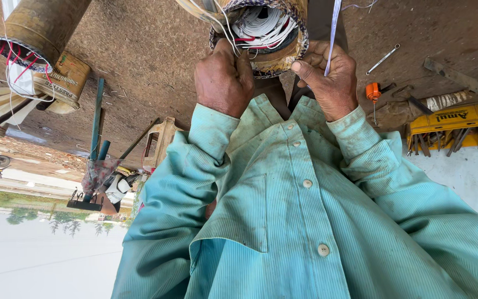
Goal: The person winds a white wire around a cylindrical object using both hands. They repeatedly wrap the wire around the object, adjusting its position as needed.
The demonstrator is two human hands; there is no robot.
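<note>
Your left hand [223, 80] is closed into a fist at the near rim of a round metal cylinder [261, 30]. Its grip is tight on a few thin white wires [229, 27] that come out of the cylinder's open end. Your right hand [330, 77] is just beside the same rim on the other side. Its thumb and forefinger pinch a narrow pale strip [333, 27] that runs straight up and out of the frame.

The cylinder sits right in front of your shirt [305, 210], between your two hands, with its open end facing you. Bundled white coils, with a little red among them, are packed inside it.

On the ground to your left lies a second cylinder [42, 27], with loose red and white wires at its mouth, and a tin can [67, 80] just beside it. To your right, well apart from your hands, are a small orange tool [373, 91], a slim metal wrench [384, 57] and a yellow box [455, 119] with metal tools in it. A low wooden stool [161, 138] stands beyond your left sleeve.
</note>
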